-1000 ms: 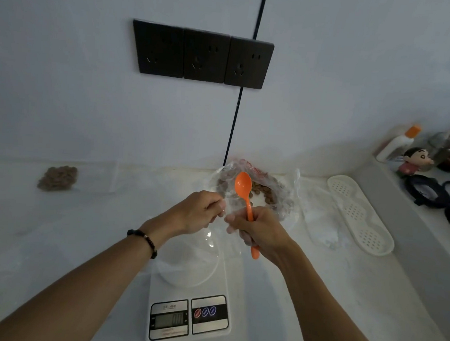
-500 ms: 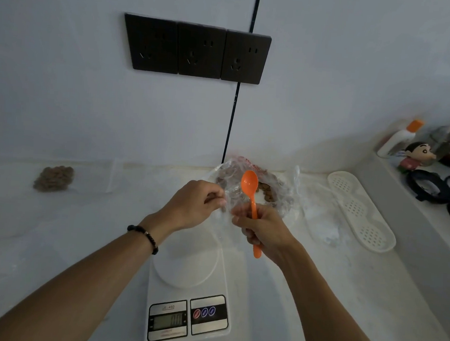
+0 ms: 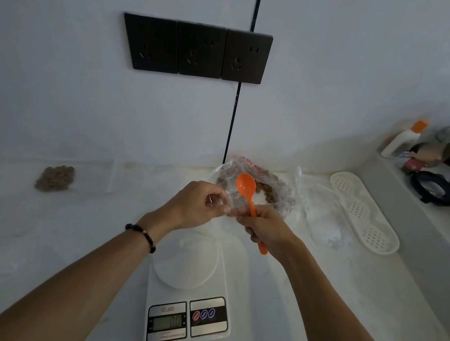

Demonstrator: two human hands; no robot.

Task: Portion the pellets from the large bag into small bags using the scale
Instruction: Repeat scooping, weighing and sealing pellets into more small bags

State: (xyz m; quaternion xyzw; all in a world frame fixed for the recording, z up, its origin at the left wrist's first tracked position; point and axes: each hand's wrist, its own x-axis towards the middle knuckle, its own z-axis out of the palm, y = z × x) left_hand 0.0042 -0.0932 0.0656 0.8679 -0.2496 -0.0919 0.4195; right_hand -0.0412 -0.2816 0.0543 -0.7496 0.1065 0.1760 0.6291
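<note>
Above the white digital scale [image 3: 188, 295] my two hands meet. My left hand [image 3: 197, 207] pinches the rim of a clear small bag [image 3: 232, 201]. My right hand [image 3: 265, 229] grips an orange spoon [image 3: 246, 188], bowl up and empty, and its fingertips also touch the small bag's rim. Behind the hands lies the large clear bag [image 3: 275, 190] of brown pellets, open at the wall. A filled small bag of pellets [image 3: 55, 178] rests far left on the counter. The scale's round platform carries nothing.
A white perforated tray [image 3: 364, 217] lies at the right, with flat clear bags [image 3: 324, 225] beside it. A raised ledge holds a bottle [image 3: 404, 139], a figurine and dark items. Three black sockets [image 3: 197, 50] sit on the wall.
The small bag that hung down onto the scale platform has been lifted off it; both hands have risen slightly and stay pinched together on its rim.
</note>
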